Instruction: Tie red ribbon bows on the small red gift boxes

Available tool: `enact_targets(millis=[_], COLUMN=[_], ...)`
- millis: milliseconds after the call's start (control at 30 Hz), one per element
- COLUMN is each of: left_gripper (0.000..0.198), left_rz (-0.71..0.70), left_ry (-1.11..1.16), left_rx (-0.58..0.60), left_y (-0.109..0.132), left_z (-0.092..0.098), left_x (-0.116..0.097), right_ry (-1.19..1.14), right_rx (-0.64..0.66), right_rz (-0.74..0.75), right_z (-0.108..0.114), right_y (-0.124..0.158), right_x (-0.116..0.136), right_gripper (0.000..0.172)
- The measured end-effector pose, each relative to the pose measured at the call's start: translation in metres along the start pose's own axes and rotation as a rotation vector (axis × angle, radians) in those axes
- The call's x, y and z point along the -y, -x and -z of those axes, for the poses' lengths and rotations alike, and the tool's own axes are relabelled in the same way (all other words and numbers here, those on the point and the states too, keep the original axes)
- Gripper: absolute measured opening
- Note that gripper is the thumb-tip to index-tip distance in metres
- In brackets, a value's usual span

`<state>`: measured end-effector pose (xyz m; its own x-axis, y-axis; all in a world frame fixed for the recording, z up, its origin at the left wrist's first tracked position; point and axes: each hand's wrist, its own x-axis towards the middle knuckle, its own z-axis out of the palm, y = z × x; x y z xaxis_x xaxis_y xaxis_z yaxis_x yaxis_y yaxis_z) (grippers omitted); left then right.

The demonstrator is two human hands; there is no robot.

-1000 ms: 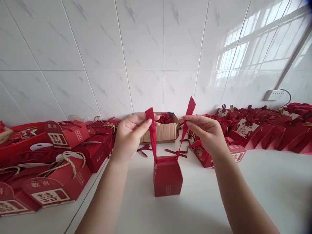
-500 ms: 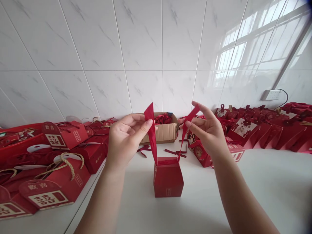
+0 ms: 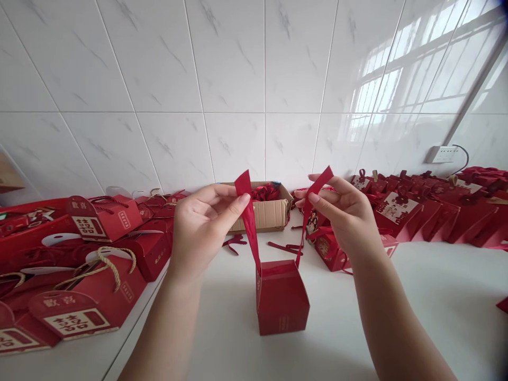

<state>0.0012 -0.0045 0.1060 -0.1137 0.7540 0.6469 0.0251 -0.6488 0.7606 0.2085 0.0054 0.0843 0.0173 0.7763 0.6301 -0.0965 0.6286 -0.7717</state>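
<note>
Between my forearms is a small red gift box (image 3: pixel 282 301) with slanted sides, at the middle of the white table (image 3: pixel 222 333). A red ribbon (image 3: pixel 248 225) comes up from both sides of its top in two strands. My left hand (image 3: pixel 204 225) pinches the left end between thumb and fingers. With thumb and fingertips, my right hand (image 3: pixel 349 211) grips the other end. Both strands stand fairly taut and spread into a V above the box. Whether the box rests on the table or hangs slightly is hard to tell.
A cardboard box (image 3: pixel 270 216) of red ribbon stands by the tiled wall, ribbon scraps (image 3: pixel 236 241) before it. Red boxes with rope handles (image 3: pixel 95 296) crowd the left. Rows of red boxes (image 3: pixel 432 217) fill the right rear, and a patterned red box (image 3: pixel 331 251) lies behind my right hand.
The small box has shifted slightly right and nearer to me, tilting a little. My right hand has moved a bit right and down with its ribbon end; my left hand has barely moved.
</note>
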Motion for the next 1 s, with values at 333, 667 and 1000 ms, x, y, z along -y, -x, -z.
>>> enact_targets(millis=[333,667,1000], left_gripper=[0.017,0.041,0.028], left_rz=[-0.002,0.174,0.315], left_ry=[0.025,-0.005,0.06], left_rx=[-0.026,0.249,0.479], left_y=[0.0,0.009,0.003], left_z=[-0.004,-0.02,-0.016], left_x=[0.008,-0.001,0.005], right_ry=[-0.15,-0.05,-0.122], right_rx=[-0.029,0.27,0.361], right_rz=[-0.105,-0.131,-0.15], right_z=[-0.004,-0.022,-0.025], right_y=[-0.003,0.008,0.003], right_x=[-0.006,0.002,-0.01], right_gripper=[0.011,0.017,0.026])
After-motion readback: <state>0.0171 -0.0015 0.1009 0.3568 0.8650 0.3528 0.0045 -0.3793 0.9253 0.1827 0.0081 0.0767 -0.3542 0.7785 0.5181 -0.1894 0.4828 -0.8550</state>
